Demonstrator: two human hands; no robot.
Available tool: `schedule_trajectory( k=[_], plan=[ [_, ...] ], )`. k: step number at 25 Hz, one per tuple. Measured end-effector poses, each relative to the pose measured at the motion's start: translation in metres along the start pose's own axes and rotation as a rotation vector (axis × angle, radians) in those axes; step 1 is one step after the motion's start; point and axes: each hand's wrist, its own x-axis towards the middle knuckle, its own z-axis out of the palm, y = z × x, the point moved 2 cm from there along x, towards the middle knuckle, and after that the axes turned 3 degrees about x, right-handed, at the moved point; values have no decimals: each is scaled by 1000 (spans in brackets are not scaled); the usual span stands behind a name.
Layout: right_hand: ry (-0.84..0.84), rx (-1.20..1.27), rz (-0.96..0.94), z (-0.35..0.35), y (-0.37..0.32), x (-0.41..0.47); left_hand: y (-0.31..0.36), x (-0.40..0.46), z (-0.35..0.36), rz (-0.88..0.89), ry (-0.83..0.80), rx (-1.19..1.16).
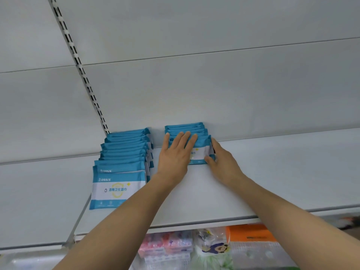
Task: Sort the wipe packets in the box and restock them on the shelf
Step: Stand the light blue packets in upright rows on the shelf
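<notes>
Two rows of blue-and-white wipe packets stand upright on the white shelf (214,199). The long left row (124,158) runs from the back panel toward the front edge. The short right row (187,129) sits against the back panel. My left hand (175,154) lies flat, fingers together, against the front packet (200,152) of the right row, covering its left half. My right hand (222,162) clasps that packet's right edge, thumb on its front lower corner, fingers behind. The box is out of view.
A slotted metal upright (78,61) runs up the back panel left of the rows. Below the shelf lie other packaged goods: pink packets (167,248), a clear bag with a cartoon figure (212,248), and an orange pack (251,234). Bare shelf stretches right of my right hand.
</notes>
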Motion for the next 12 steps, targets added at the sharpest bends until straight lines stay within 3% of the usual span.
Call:
schedule_trajectory(
  k=[5, 8, 12],
  plan=[
    [-67, -214, 89, -15, -6, -11, 1, 3, -11, -12, -45, -24],
    [20, -454, -9, -45, -12, -41, 16, -10, -35, -84, -44, -165],
    [205, -517, -225, -92, -1, -98, 72, -63, -69, -49, 233, -465]
  ],
)
